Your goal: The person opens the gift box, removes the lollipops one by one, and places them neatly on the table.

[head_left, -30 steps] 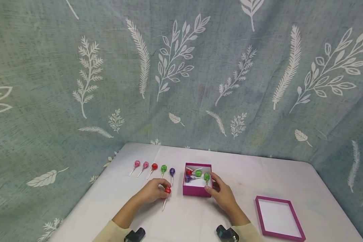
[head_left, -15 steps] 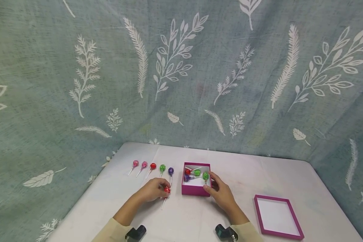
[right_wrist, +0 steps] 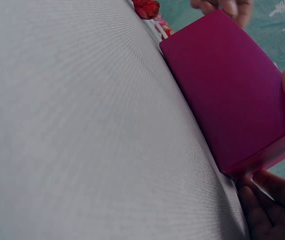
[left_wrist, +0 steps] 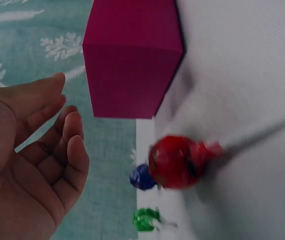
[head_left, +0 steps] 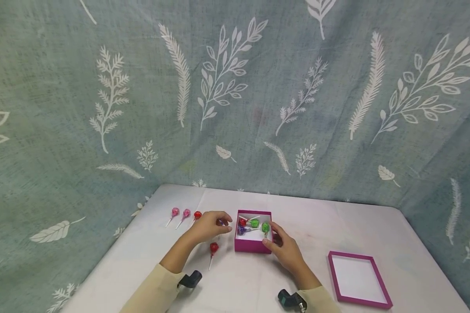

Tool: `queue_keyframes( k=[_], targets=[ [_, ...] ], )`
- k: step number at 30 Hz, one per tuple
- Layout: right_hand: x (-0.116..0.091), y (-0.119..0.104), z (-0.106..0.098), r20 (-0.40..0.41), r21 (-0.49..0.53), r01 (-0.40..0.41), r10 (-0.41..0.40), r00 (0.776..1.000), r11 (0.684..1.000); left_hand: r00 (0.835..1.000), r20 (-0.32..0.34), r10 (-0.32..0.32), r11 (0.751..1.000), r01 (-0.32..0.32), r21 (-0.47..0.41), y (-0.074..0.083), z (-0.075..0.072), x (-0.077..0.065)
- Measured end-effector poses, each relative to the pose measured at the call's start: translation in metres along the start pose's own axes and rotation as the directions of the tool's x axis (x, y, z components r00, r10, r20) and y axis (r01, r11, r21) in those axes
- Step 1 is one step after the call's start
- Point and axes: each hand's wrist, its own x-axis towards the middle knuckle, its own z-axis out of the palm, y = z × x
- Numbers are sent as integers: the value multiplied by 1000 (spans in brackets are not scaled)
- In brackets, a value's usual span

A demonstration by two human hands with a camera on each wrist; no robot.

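Note:
My left hand (head_left: 210, 227) hovers over the row of lollipops, left of a magenta box (head_left: 252, 246). It holds nothing; in the left wrist view its fingers bend loosely. Under it in the head view is a purple lollipop, mostly hidden, seen beyond a red lollipop (left_wrist: 175, 162) in the left wrist view. That red lollipop lies in front of the row, its stick toward me. My right hand (head_left: 286, 247) grips the box's near right corner, thumb at the front rim and fingers along the right side. Inside the box lie red, purple and green lollipops (head_left: 265, 227).
Two pink lollipops (head_left: 175, 211) and another red lollipop (head_left: 197, 214) lie at the left end of the row. A green lollipop (left_wrist: 145, 220) shows in the left wrist view. The magenta-edged lid (head_left: 360, 279) lies at the right. A patterned cloth (head_left: 235, 108) hangs behind the table.
My left hand has let go of the red lollipop, leaving it on the table, and has moved away from me to the purple lollipop. My right hand stays on the box.

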Motion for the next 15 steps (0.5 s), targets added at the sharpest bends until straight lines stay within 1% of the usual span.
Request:
queue_keyframes(
  k=[4,10,12,15],
  targets=[
    [1,3,3,2,4,7,-7,1000,1000,1000,5,29,1000,-29,-10,12,6,11],
    [2,4,2,-7,-5,21,-21,1000,1000,996,20,86,996,-86,-8,30,17,31],
    [1,3,2,-7,-9,24,-24,1000,1000,995,39,94,996,-93,-8,34,22,39],
    [1,2,1,-5,-11,29,-29,1000,1000,995,72,75,997,-75,-16,40,29,48]
  ],
)
